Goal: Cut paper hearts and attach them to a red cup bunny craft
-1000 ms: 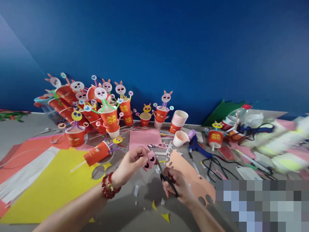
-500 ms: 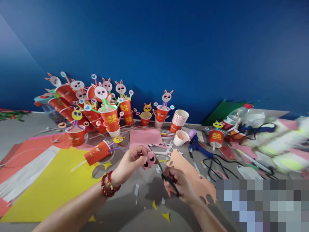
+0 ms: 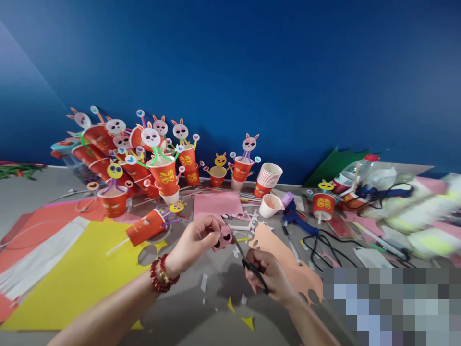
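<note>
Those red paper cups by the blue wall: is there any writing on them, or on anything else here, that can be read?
"囍" (double happiness sign), gold, on the upright red cup in front; the same sign shows on the red cup at right.
Bottle label: too blurred to read.
Pink cutout in the left hand and scissors in the right hand: no writing visible.
</note>
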The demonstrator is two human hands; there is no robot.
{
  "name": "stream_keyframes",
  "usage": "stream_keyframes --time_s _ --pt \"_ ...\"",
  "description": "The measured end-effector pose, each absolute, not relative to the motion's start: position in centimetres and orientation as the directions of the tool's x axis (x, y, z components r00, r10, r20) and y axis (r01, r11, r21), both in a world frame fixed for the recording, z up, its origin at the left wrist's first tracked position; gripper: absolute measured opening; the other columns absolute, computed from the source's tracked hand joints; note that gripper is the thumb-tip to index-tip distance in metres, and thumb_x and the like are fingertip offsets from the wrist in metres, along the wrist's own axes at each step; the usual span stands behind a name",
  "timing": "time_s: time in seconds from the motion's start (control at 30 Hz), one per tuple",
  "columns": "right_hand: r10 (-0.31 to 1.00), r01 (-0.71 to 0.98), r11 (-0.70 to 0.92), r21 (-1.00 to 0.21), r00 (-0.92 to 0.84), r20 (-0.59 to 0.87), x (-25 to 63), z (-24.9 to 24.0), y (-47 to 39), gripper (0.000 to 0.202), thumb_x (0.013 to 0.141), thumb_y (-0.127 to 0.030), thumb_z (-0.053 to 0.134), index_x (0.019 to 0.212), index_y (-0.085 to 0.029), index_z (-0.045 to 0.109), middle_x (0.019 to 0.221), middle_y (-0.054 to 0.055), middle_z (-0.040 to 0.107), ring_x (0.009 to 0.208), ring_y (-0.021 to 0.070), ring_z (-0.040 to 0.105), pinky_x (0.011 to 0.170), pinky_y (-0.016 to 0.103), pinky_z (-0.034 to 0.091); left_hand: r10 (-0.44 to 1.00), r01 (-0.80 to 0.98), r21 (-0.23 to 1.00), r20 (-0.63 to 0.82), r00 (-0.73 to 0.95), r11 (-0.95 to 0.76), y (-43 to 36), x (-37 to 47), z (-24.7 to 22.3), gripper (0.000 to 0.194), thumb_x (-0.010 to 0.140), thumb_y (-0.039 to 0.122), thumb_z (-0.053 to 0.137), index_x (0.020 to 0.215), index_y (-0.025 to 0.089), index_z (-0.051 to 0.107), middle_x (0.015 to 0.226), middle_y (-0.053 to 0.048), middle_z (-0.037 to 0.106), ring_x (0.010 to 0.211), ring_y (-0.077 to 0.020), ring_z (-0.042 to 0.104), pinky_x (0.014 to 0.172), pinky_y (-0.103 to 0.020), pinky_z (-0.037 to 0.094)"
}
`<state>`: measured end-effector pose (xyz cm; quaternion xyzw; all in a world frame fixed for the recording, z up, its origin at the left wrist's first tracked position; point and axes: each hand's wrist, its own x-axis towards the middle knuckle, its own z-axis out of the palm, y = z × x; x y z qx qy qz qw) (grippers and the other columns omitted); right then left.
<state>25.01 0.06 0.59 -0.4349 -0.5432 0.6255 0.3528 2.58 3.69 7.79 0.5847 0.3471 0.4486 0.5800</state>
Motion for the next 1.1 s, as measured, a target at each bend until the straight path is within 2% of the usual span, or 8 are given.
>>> stream_keyframes --time_s 0.53,0.9,1.1 --pt "0.914 0.046 -0.157 -0.987 -0.373 -0.162 25.30 0.39 0.19 0.062 0.061 -0.068 0.079 0.065 -0.021 0.039 0.048 -0.008 0.046 0.034 0.0056 0.045 0.034 0.015 0.029 0.921 -0.051 0.992 0.128 0.367 -0.117 4.02 2.31 7.71 0.015 0.086 0.021 0.055 0.073 0.017 0.050 0.082 -0.001 0.057 0.064 -0.0085 0.048 0.057 -0.019 0.039" --pt "0.918 0.072 -0.147 -0.987 -0.360 -0.163 25.48 0.55 0.26 0.056 0.061 -0.057 0.082 0.064 -0.021 0.040 0.047 -0.009 0.044 0.033 0.0061 0.044 0.033 0.016 0.028 0.922 -0.027 0.993 0.119 0.370 -0.117 3.99 2.12 8.02 0.015 0.085 0.023 0.057 0.073 0.017 0.052 0.083 -0.002 0.059 0.062 -0.0088 0.047 0.053 -0.019 0.036" --pt "0.911 0.079 -0.161 -0.984 -0.372 -0.179 25.52 0.82 0.25 0.054 0.061 -0.056 0.082 0.063 -0.021 0.041 0.046 -0.009 0.046 0.033 0.0066 0.045 0.034 0.016 0.028 0.909 -0.028 0.991 0.131 0.397 -0.131 4.05 1.89 8.31 0.014 0.086 0.019 0.055 0.073 0.016 0.053 0.082 -0.002 0.061 0.060 -0.0077 0.045 0.053 -0.019 0.036"
